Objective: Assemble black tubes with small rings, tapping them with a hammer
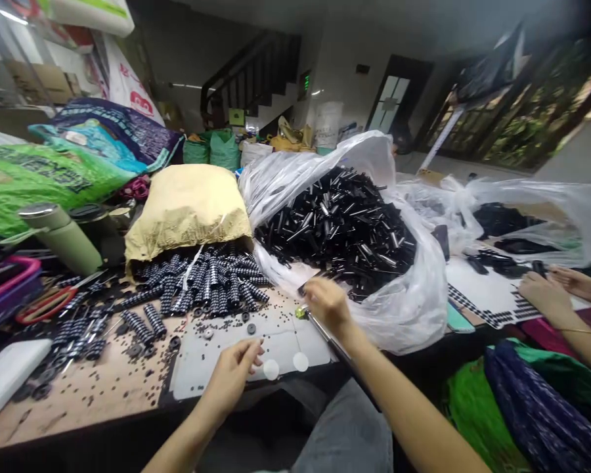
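Observation:
My right hand (328, 305) is closed, with a small dark piece (302, 289) showing at its fingertips, at the front of a clear plastic bag (404, 328). Glossy black plastic pieces (345, 226) fill the bag's mouth. Under the right wrist runs a metal rod (325, 330) with a yellow-green tip (301, 311). My left hand (230, 374) hovers over the front edge of a pale board (192, 368), its fingers curled in; anything between them is hidden. Two white discs (300, 361) lie near that edge, right of the left hand.
Black-and-white ribbed cylinders (211, 282) spill from a yellow sack (192, 197). Tiny dark rings, red-handled scissors (46, 305), a green flask (62, 236) and a purple basket (10, 295) occupy the left side. At right, another person's hands (546, 295) work over a white sheet (473, 289).

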`<control>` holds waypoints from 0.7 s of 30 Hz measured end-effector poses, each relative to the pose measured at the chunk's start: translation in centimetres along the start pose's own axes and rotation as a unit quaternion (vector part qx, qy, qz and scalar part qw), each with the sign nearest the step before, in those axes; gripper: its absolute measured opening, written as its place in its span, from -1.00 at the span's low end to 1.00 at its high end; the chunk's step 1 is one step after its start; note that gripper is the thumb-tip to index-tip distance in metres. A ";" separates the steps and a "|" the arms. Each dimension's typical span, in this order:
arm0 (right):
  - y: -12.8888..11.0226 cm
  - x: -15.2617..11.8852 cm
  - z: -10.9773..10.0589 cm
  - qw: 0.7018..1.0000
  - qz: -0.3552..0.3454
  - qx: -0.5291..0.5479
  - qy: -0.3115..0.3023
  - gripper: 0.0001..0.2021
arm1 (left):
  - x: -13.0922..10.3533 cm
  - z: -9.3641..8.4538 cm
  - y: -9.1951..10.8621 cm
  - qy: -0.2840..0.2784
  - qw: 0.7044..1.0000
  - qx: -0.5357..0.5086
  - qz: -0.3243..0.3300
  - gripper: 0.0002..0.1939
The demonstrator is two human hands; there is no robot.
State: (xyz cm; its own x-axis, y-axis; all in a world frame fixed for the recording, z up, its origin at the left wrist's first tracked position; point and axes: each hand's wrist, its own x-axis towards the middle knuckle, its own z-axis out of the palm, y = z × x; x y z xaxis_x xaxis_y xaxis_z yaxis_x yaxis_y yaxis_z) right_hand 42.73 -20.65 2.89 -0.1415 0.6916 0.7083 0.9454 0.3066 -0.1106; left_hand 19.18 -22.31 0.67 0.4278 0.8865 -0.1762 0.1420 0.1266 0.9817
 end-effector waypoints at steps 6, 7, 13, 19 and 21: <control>-11.1 -3.7 0.8 0.971 -0.149 0.155 -0.108 -0.75 | 1.8 -1.1 0.8 0.014 0.965 -0.247 -0.080 -0.69; -11.5 -3.7 0.8 0.974 -0.087 0.159 -0.136 -0.63 | 1.7 -1.1 0.5 0.033 0.969 -0.232 -0.075 -0.69; -11.2 -3.6 1.8 0.941 0.132 0.164 -0.266 -0.12 | 1.3 -0.5 -1.7 0.056 0.996 -0.069 -0.022 -0.66; -9.5 -5.1 2.8 0.930 0.250 0.075 -0.258 -0.16 | 6.3 -1.5 -0.9 0.248 0.895 0.358 0.096 -0.59; -8.9 -5.8 3.2 0.930 0.265 0.052 -0.250 -0.18 | 8.4 -1.5 -0.4 0.267 0.848 0.452 0.074 -0.65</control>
State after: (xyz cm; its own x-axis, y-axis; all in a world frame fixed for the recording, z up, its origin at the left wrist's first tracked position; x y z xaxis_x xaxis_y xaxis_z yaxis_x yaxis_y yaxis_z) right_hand 34.22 -25.31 -2.45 0.1927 0.9733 0.1248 0.8914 -0.1204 -0.4369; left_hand 21.35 -14.26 -1.08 0.0691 0.9688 0.2382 0.8511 -0.1818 0.4925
